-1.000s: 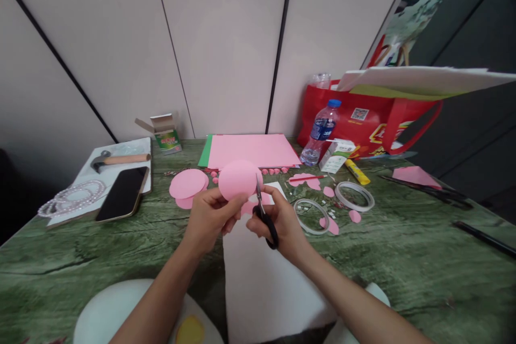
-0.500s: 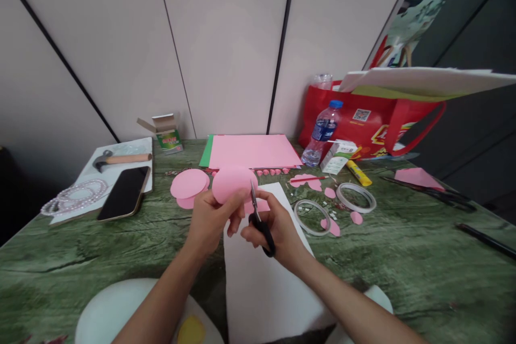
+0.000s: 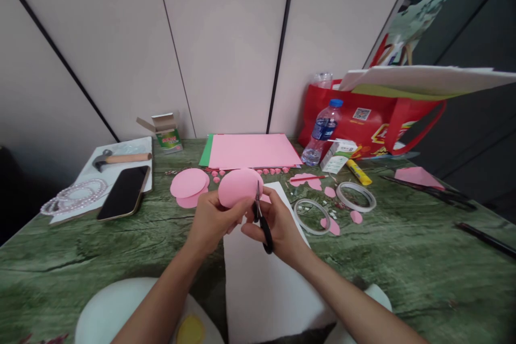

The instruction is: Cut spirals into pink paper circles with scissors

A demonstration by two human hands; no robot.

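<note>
A pink paper circle (image 3: 237,187) is pinched between the thumb and fingers of my left hand (image 3: 213,220). My right hand (image 3: 282,228) grips black-handled scissors (image 3: 265,231), fingers in the loops. Their blades lie upright against the circle's right edge, with a strip of pink paper just to the right of them. Below both hands a white sheet (image 3: 266,290) lies on the green wood-patterned table (image 3: 403,258). More pink circles (image 3: 187,183) are piled to the left of my left hand.
A phone (image 3: 124,193), a hammer (image 3: 124,158) and beads (image 3: 76,198) lie at left. Pink sheets (image 3: 253,150) are stacked at the back. Rightward are tape rolls (image 3: 312,217), a glue stick (image 3: 358,173), a water bottle (image 3: 322,134), a small carton (image 3: 338,157) and a red bag (image 3: 371,129).
The paper circle has shifted slightly right and tilted in my left hand. The scissors have turned a little and sit slightly lower along its right edge.
</note>
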